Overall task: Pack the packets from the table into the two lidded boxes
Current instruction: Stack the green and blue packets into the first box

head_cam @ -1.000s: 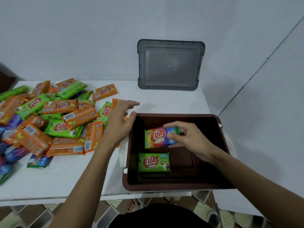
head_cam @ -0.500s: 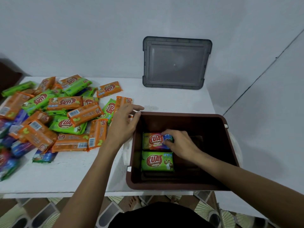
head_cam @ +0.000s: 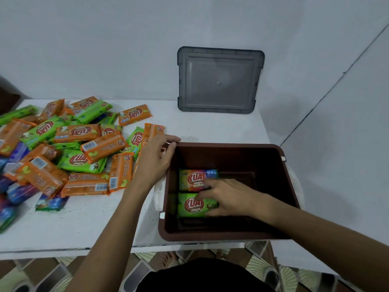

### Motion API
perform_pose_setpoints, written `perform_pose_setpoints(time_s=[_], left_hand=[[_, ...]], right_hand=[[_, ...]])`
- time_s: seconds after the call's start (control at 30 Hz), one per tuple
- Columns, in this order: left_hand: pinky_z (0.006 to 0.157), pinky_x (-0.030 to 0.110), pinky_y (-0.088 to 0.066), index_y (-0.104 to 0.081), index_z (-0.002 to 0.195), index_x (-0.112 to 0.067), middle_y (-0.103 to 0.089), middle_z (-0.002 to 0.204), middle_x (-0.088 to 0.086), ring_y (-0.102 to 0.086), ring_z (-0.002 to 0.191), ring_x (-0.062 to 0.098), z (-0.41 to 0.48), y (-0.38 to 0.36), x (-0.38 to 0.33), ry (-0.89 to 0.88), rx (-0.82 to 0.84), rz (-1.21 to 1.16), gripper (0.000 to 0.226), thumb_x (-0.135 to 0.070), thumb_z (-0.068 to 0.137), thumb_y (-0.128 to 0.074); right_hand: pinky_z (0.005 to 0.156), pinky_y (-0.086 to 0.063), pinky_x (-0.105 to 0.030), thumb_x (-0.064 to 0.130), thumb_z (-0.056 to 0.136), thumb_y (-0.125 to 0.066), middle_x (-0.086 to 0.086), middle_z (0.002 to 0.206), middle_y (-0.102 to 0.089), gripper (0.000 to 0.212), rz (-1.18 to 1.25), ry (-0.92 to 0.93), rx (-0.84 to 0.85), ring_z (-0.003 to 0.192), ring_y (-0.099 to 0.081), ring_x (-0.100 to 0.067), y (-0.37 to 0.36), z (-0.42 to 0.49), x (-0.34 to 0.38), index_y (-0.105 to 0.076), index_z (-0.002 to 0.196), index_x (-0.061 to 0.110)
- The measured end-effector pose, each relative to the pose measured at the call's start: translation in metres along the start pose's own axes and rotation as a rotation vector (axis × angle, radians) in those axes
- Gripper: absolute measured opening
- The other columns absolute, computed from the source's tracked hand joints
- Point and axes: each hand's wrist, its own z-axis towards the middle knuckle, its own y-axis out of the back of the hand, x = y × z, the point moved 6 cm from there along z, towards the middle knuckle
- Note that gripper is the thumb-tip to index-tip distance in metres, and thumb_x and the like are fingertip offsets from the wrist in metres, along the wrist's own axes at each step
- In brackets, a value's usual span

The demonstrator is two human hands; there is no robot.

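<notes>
Now your right hand [head_cam: 229, 197] rests flat-fingered on the green packet [head_cam: 191, 205] and rainbow packet [head_cam: 193, 178] in the box [head_cam: 231, 145], your left hand [head_cam: 153, 161] covers an orange packet [head_cam: 152, 131], grip unclear.

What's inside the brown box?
At the left of the box a rainbow packet and a green packet lie side by side. The right hand rests on both, hiding their right ends.

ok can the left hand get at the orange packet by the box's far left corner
Probably yes: the left hand is right over the orange packet, nothing else lies on it, and the brown box stands beside it.
</notes>
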Motion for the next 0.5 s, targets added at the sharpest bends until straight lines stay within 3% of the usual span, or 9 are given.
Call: perform_pose_setpoints(time_s=[0.2,0.33,0.5], left_hand=[[0.081,0.013,-0.044,-0.067,0.111,-0.021,-0.06,0.107,-0.013,-0.054,0.096,-0.001,0.0,0.001,-0.001,0.002,0.005,0.001,0.019,-0.018,0.098,-0.053],[0.08,0.003,-0.039,-0.067,0.112,-0.02,-0.059,0.106,-0.013,-0.049,0.093,-0.011,-0.001,0.0,0.0,0.007,0.001,0.012,0.02,-0.018,0.098,-0.053],[0.08,0.01,-0.042,-0.066,0.113,-0.02,-0.062,0.11,-0.01,-0.052,0.097,-0.001,-0.001,-0.001,0.001,0.021,0.022,-0.008,0.02,-0.02,0.099,-0.051]], right_hand=[[0.08,-0.055,-0.04,0.053,0.086,-0.064,-0.004,0.137,-0.05,0.057,-0.12,0.001,-0.045,0.118,-0.057,-0.027,-0.004,0.003,0.002,-0.047,0.136,0.032],[0.082,-0.055,-0.039,0.058,0.086,-0.06,-0.002,0.136,-0.049,0.06,-0.08,-0.05,-0.069,0.114,-0.059,-0.025,-0.004,0.001,-0.004,-0.045,0.139,0.035],[0.089,-0.053,-0.038,0.059,0.088,-0.057,0.002,0.141,-0.046,0.059,-0.014,-0.059,-0.057,0.119,-0.056,-0.021,-0.003,0.003,-0.008,-0.045,0.141,0.035]])
